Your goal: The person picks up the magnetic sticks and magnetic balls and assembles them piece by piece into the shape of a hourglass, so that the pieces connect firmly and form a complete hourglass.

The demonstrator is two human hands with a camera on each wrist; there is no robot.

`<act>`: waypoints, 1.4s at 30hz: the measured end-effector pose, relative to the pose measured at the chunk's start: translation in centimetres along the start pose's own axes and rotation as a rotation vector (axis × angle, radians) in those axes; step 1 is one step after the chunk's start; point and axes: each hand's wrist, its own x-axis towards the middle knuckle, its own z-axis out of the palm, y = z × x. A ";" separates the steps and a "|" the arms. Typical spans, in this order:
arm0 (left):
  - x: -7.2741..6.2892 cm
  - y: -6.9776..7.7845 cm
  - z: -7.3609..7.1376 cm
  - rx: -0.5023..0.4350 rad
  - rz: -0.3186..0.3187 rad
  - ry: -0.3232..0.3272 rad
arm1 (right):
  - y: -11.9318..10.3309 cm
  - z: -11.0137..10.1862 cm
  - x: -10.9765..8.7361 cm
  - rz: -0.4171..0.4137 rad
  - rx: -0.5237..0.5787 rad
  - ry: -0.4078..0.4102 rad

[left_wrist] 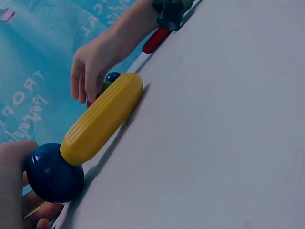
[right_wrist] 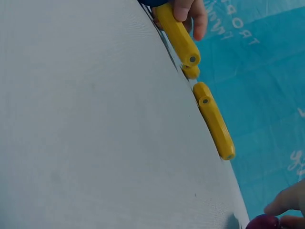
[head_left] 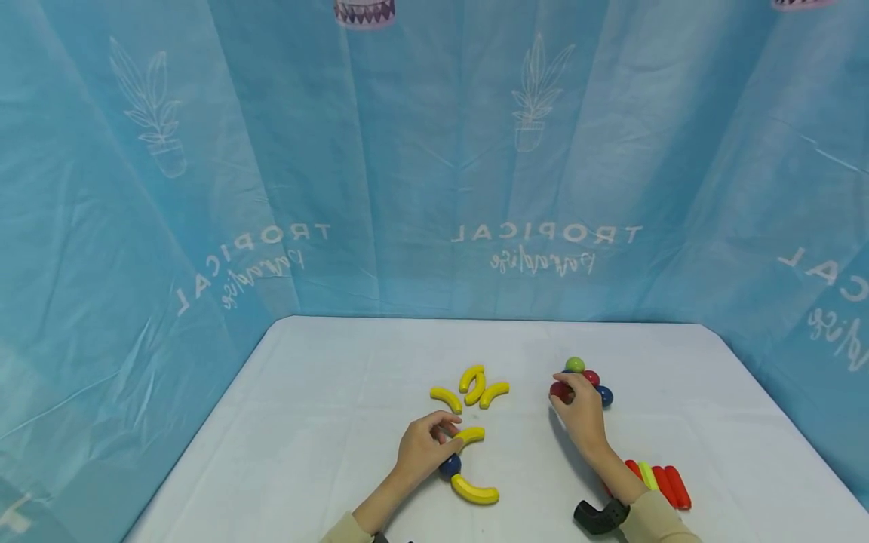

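Observation:
My left hand (head_left: 424, 451) pinches a yellow curved rod (head_left: 471, 435) between thumb and fingers. A dark blue ball (head_left: 449, 466) touches that rod's near end, and a second yellow curved rod (head_left: 475, 492) touches the ball on its other side. In the left wrist view the blue ball (left_wrist: 55, 172) sits against the ribbed yellow rod (left_wrist: 102, 119). The right hand (head_left: 582, 413) holds a dark red ball (head_left: 560, 391) with thumb and fingertips at the ball cluster. In the right wrist view, fingers touch this ball (right_wrist: 263, 222) at the lower corner.
Several yellow curved rods (head_left: 445, 398) lie beyond my left hand. A green ball (head_left: 575, 365), a red ball (head_left: 591, 378) and a blue ball (head_left: 605, 396) sit by the right hand. Red straight rods (head_left: 677, 487) and a lime rod (head_left: 648, 475) lie beside the right forearm on the white table (head_left: 326, 392).

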 end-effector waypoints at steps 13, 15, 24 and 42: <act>0.2 -0.3 0.3 -0.149 -0.013 -0.012 | -0.3 0.3 -0.4 -0.031 -0.100 -0.074; 0.2 -0.3 0.3 -0.149 -0.007 -0.016 | -0.6 0.5 -0.6 -0.033 -0.061 -0.079; 0.1 -0.4 0.4 -0.164 -0.016 -0.041 | -2.9 2.6 -2.4 0.050 0.265 -0.246; 0.0 -0.3 0.1 -0.050 0.148 -0.088 | -5.0 5.1 -4.1 -0.017 0.568 -0.596</act>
